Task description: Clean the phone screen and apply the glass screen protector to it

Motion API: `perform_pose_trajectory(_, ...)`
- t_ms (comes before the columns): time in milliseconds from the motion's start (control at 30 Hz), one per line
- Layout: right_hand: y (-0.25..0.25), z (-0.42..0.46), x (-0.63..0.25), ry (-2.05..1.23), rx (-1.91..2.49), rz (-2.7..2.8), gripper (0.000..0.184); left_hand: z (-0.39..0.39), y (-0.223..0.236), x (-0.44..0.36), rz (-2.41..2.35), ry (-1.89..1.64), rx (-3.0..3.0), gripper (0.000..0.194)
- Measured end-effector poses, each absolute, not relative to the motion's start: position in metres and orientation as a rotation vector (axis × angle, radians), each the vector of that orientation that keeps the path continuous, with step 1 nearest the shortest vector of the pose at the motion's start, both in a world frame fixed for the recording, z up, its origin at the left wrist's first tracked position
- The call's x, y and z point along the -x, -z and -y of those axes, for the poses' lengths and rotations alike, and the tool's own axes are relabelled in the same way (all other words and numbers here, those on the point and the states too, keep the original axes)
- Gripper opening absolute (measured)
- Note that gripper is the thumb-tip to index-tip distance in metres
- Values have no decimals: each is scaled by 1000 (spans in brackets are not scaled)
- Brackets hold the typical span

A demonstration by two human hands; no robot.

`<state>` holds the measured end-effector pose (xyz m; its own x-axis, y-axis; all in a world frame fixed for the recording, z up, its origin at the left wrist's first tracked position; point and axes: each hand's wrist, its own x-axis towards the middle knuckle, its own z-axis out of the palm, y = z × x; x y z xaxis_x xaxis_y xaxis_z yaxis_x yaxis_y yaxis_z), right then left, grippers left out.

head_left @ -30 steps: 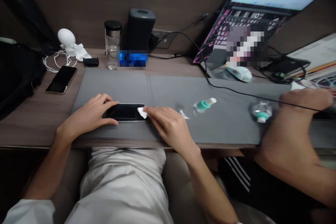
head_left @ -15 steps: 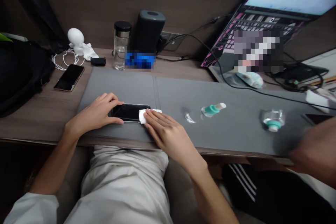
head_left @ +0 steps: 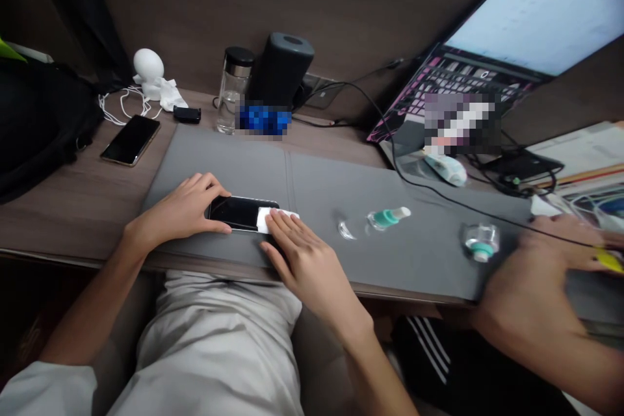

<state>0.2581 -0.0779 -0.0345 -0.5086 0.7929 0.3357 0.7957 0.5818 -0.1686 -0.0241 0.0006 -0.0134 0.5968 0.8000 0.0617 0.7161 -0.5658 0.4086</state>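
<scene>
A black-screened smartphone [head_left: 233, 212] lies flat on the grey desk mat [head_left: 322, 175]. My left hand [head_left: 182, 205] grips its left end, thumb on the near edge and fingers on the far edge. Under the outstretched fingertips of my right hand [head_left: 312, 257], a folded white wipe [head_left: 263, 219] is pressed on the phone's right end. To the right of that hand lie a clear plastic cap [head_left: 346, 229] and a small clear bottle with a teal collar [head_left: 389, 216]. A second clear bottle with a teal collar [head_left: 481, 242] is farther right.
Another person's arm [head_left: 536, 292] reaches over the mat at right, near a yellow item [head_left: 609, 259]. A black cable [head_left: 468, 206] crosses the mat below the laptop [head_left: 468, 71] and mouse [head_left: 446, 169]. Behind stand a glass bottle [head_left: 234, 94] and a dark container [head_left: 283, 68]; another phone [head_left: 131, 140] lies left.
The view has shifted slightly. The other person's arm has come further into view at right, with its hand now visible. My hands stay at the phone, the wipe still at its right end.
</scene>
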Motion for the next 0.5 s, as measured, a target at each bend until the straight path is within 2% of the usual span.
perform_pose_trajectory(133,31,89,-256,62,1280,2451,46,-1,16,24,-1219,-348,-2492,62)
perform_pose_trajectory(267,33,70,-254,-22,1310,2427,44,-2,21,24,-1211,-367,-2506,61)
perform_pose_trajectory(500,40,61,-248,-31,1297,2401,48,0,20,24,-1228,-363,-2482,58)
